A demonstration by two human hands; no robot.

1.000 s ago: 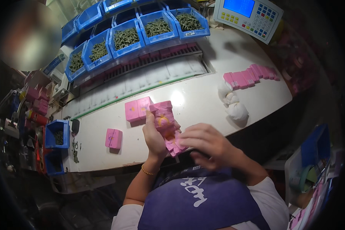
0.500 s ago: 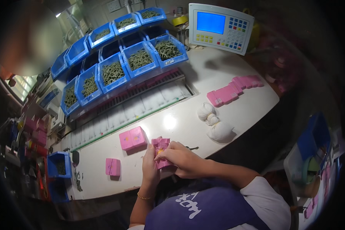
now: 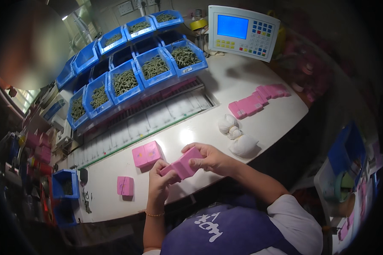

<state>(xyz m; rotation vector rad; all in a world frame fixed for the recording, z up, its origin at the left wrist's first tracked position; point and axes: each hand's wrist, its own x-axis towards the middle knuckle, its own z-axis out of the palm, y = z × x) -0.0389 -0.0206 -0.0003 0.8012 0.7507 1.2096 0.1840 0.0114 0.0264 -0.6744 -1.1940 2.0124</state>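
Observation:
Between my hands, above the front edge of the white table, is a pink box or packet point(image 3: 186, 163) with a narrower pink part toward the left; whether it is one piece or two I cannot tell. My left hand point(image 3: 159, 180) is closed on that narrower end. My right hand point(image 3: 215, 160) grips the wider end, its thumb on the near face. Two pink boxes point(image 3: 147, 154) stand side by side just beyond my left hand. Farther left sits a smaller pink box point(image 3: 125, 186) with a dark line across it.
Blue bins point(image 3: 125, 80) of greenish, twisted pieces rise in tiers at the back left. A white console point(image 3: 243, 33) with a blue screen stands at the back right. Right of my hands lie a tied white cloth bundle point(image 3: 244, 145) and a row of pink packets point(image 3: 247, 106).
My right hand has shifted up and right and now holds the wider end. The pink item has turned to a slant; the yellow spot on it no longer shows.

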